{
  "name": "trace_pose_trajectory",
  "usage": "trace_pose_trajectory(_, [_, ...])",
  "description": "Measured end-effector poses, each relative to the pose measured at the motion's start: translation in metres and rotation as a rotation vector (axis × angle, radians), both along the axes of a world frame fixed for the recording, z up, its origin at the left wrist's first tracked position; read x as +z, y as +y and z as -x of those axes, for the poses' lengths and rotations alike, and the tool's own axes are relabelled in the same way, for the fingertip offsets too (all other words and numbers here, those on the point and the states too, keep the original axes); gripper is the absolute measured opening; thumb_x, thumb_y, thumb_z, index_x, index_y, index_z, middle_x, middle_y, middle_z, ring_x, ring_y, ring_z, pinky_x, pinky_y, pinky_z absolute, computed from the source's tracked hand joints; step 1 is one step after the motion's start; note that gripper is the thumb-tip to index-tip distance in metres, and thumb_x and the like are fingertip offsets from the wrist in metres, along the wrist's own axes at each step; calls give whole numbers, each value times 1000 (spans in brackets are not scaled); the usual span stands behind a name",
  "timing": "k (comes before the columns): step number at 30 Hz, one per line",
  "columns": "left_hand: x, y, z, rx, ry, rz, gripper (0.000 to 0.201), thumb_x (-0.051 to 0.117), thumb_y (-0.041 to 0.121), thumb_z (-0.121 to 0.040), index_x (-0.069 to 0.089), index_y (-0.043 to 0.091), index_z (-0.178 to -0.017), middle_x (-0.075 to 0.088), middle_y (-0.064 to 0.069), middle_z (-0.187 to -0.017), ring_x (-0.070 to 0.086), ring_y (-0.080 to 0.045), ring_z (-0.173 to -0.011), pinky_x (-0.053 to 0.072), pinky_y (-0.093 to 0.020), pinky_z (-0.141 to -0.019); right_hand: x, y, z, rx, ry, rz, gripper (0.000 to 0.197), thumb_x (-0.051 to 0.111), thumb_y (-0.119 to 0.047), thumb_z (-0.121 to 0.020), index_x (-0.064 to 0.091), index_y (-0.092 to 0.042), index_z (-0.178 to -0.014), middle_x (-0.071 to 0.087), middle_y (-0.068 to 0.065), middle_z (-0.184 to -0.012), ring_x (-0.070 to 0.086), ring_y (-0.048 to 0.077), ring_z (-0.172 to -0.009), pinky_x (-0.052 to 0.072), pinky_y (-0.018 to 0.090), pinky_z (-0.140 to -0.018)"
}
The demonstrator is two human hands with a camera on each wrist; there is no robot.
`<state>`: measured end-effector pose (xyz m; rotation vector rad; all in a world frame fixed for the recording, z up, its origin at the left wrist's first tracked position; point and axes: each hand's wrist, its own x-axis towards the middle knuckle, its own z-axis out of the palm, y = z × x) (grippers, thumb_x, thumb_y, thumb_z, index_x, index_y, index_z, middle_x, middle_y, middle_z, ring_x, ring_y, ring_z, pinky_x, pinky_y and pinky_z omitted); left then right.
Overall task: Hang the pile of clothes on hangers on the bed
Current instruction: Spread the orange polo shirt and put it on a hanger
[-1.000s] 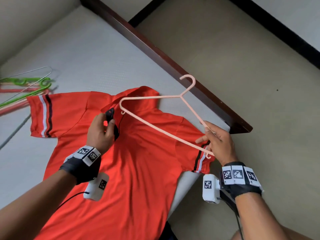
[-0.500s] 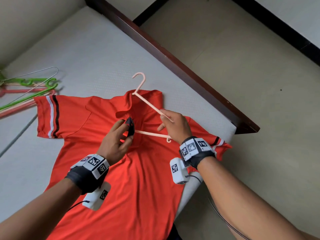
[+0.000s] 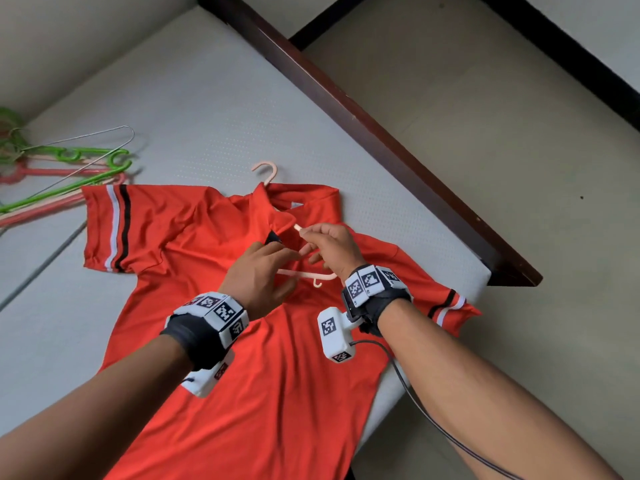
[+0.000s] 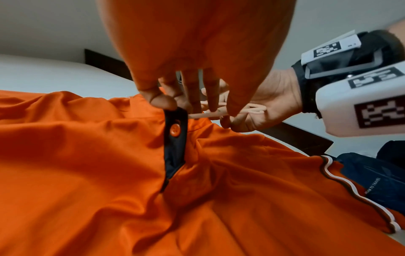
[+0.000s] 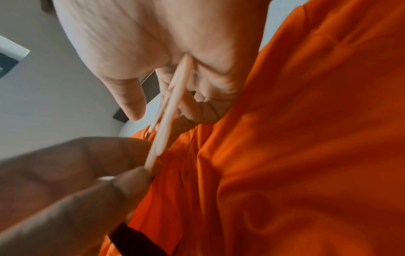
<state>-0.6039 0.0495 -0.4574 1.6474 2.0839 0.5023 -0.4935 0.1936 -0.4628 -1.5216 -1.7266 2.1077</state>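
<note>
**Hanger slid deeper into the shirt's neck**

Since half a second ago, the pink hanger (image 3: 304,273) has gone further into the collar, its hook (image 3: 266,171) now poking out past the neck onto the bed (image 3: 207,109). The right hand (image 3: 329,247) is clamped on the hanger's arm, fingers curled round it. The left hand (image 3: 258,278) pinches the black placket (image 4: 175,136) of the orange shirt (image 3: 270,375), holding the neck open. The shirt lies flat, front up, on the bed, one sleeve hanging over the edge. Spare hangers (image 3: 69,168) lie in a heap near the other sleeve.
</note>
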Motion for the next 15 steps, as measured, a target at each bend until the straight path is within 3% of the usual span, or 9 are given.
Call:
trace_pose_trajectory(4, [-8,15,-1,-84,-33,78,44,42,51,-88,72,21,-95,70,-2,-82,64,-29,-75,47,-36,-74,-3,15,8,-7,23,81,22,54,-23,-99,72,-9,-95,69,8,-73,55,11,-53,39,18,-46])
trace_pose_trajectory(6, [-7,18,1,-92,-70,103,35,49,47,-92,75,25,-99,74,-2,-81,65,-30,-73,46,-32,-66,-6,22,8,8,42,98,25,50,-21,-101,73,-14,-95,70,8,-78,58,12,-60,44,19,-50])
trace_pose_trajectory(8, [-7,16,8,-61,-102,111,39,49,54,-90,76,30,-105,75,1,-82,67,-26,-74,43,-28,-59,-15,29,6,122,19,-33,27,49,-21,-101,76,-20,-100,73,6,-93,62,13,-72,49,23,-58])
trace_pose_trajectory(11, [-3,8,20,-22,-150,49,66,33,79,-82,75,34,-107,75,6,-87,65,-15,-79,40,-23,-58,-29,42,-4,303,-24,-389,30,57,-13,-94,75,-23,-116,72,-1,-115,65,12,-84,52,30,-83])
trace_pose_trajectory(13, [2,5,24,-28,-167,21,70,30,81,-83,75,33,-107,75,7,-90,63,-13,-86,38,-20,-57,-32,48,-10,401,-15,-516,40,60,-5,-89,73,-23,-122,66,-3,-130,64,11,-91,49,27,-91])
trace_pose_trajectory(15, [5,6,26,-20,-181,-15,62,37,74,-86,76,29,-106,76,9,-95,66,-11,-85,43,-19,-60,-33,44,-10,519,12,-622,43,60,-8,-87,70,-23,-126,58,2,-143,63,18,-116,48,32,-102])
